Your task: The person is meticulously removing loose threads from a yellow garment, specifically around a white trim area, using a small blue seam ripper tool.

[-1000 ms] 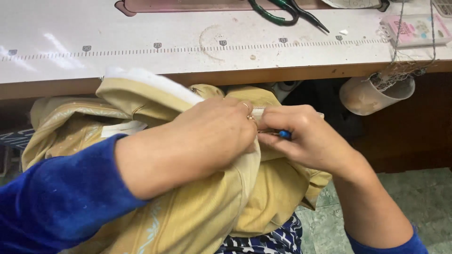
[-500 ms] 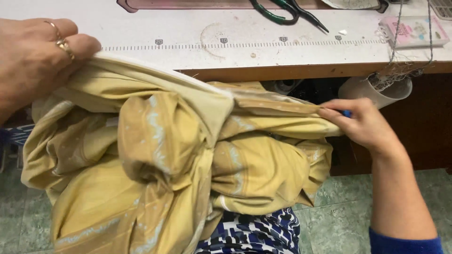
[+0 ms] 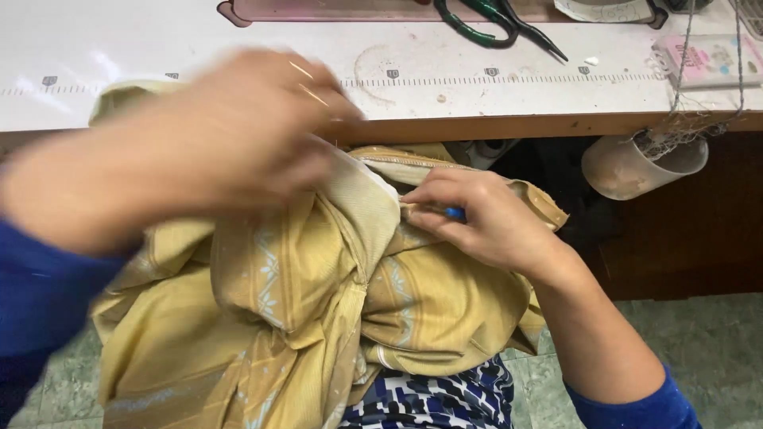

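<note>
A bunched mustard-yellow cloth (image 3: 318,318) with pale woven stripes lies heaped on my lap below the table edge. My left hand (image 3: 238,135), blurred by motion, grips a fold of the cloth near its upper edge. My right hand (image 3: 485,218) pinches the cloth's seam at the centre, and a small blue tool (image 3: 455,213) shows between its fingers. Both arms wear blue sleeves.
A white worktable (image 3: 159,87) with a printed ruler strip runs across the top. Green-handled scissors (image 3: 493,24) and a pink packet (image 3: 703,59) lie on it. A beige cup (image 3: 640,167) hangs under the table's right part. Below is green tiled floor.
My left hand has swung from the far left back toward the centre with the cloth. My right hand has moved left along the seam toward it.
</note>
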